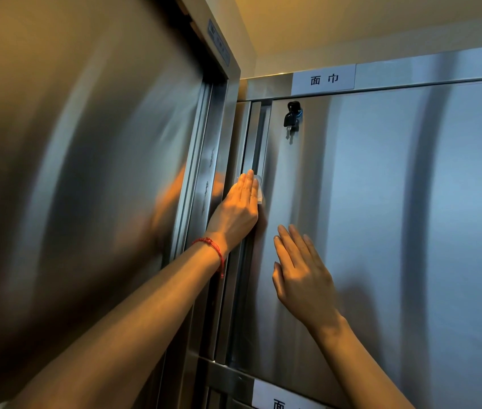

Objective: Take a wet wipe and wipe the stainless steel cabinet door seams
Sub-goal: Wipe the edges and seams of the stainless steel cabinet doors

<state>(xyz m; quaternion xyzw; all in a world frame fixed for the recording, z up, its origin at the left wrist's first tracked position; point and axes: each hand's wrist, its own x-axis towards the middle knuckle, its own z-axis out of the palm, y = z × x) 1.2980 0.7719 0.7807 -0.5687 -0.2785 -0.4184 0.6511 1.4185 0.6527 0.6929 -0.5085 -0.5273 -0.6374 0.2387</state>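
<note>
The left hand (238, 209) presses a wipe (259, 190) flat against the vertical seam (256, 137) at the left edge of the steel door (381, 202); its fingers (247, 184) are straight, together, pointing up along the seam. Only the wipe's white edge shows beside them. The seam's long axis runs up and down. The right hand (301, 276) lies flat on the door below, fingers slightly spread. Keys (292, 118) hang in the lock above.

A white wet wipe (259, 188) lies flat against the vertical seam (256, 140) at the left edge of the brushed steel cabinet door (381, 202). The door stands upright, a key (292, 119) hanging in its upper-left lock.
</note>
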